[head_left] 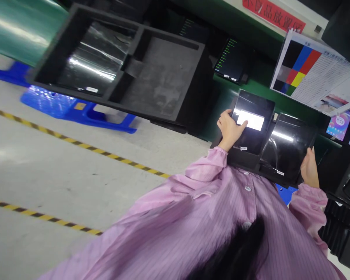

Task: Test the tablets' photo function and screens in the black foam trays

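Note:
Close to my body, a black tray (247, 162) bears two dark tablets side by side. The left tablet (252, 138) has a lit screen with a white box on it. On the right tablet (286, 151) the screen is dark and glossy with reflections. My left hand (230, 130) is closed at the left tablet's left edge, thumb over the screen and fingers partly behind it. At the far right side my right hand (310, 169) is closed on the tray's edge beside the right tablet; its fingers are mostly hidden underneath.
To the left, a large black foam tray (169, 77) holds one glossy tablet (96, 58) in its left compartment. Behind stand a tablet with green lines (229, 60) and a colour chart sheet (312, 74). A blue stool (55, 103) sits on the floor; lit tablets (339, 125) are at right.

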Tool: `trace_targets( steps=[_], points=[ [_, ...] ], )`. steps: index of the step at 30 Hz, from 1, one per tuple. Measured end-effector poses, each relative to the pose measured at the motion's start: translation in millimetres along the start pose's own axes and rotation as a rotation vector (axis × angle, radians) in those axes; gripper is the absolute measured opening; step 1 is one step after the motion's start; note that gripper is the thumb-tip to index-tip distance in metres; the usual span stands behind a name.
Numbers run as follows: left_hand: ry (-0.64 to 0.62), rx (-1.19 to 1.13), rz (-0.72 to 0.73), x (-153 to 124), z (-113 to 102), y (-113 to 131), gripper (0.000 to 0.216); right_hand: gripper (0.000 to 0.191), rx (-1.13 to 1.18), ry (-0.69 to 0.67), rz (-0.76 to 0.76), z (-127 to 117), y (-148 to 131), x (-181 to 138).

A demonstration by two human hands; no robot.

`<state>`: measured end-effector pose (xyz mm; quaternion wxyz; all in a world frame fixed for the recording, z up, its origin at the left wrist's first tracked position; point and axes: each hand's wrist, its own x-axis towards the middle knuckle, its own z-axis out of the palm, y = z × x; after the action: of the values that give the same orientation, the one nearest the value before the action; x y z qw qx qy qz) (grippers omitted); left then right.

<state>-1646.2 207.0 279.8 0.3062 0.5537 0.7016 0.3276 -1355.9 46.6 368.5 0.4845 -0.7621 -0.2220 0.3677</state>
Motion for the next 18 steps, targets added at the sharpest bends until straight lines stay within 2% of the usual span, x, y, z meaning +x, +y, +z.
trace_targets(
  steps=[2,5,8,13,18],
  points=[
    [0.0,0.001,0.022,1.3,0.0,0.0,0.078,0.051,-0.009,-0.001,-0.043,4.2,-1.0,-9.3],
    [-0.043,-0.073,-0.004,3.5,-6.5,-8.4,0.071,0.065,-0.075,-0.065,-0.059,10.1,0.1,-16.7],
    [-0.136,-0.139,-0.022,-0.7,-20.4,-24.5,0.067,0.072,-0.186,0.006,-0.097,12.7,5.4,-14.2],
    [-0.251,-0.095,0.059,-27.9,-44.2,-49.2,0.084,0.077,-0.265,0.077,-0.096,12.0,15.9,-6.3],
    [-0.279,-0.035,0.111,-44.6,-50.7,-55.9,0.093,0.07,-0.208,0.13,-0.066,16.8,14.9,-7.5]
  ],
)
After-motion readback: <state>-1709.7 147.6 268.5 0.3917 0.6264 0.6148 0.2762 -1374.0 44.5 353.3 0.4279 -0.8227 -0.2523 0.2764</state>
